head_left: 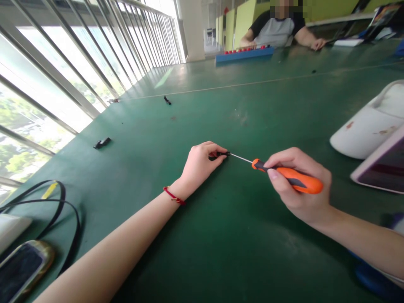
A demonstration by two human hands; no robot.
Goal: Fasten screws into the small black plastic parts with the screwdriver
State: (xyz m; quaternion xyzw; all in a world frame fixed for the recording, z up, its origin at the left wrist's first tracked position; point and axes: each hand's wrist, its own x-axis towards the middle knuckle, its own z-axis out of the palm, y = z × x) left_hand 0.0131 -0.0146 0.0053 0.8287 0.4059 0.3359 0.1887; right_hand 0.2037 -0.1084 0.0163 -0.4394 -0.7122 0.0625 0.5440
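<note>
Between thumb and fingers my left hand (203,162) pinches a small black part (223,154) just above the green table (195,235). Most of that part is hidden by the fingers, so its kind does not show. My right hand (304,189) is closed around the orange and black handle of a screwdriver (303,179). Its thin metal shaft points left, and the tip meets the end of the black part or lies right beside it. A red cord bracelet (174,196) circles my left wrist.
Small black pieces (102,143) (167,100) lie on the table's left side. A phone (23,267) and a black cable (77,225) are at lower left. A white container (369,122) and a pink-framed device (383,164) stand right. Opposite, a person (277,28) sits behind a blue tray (244,55).
</note>
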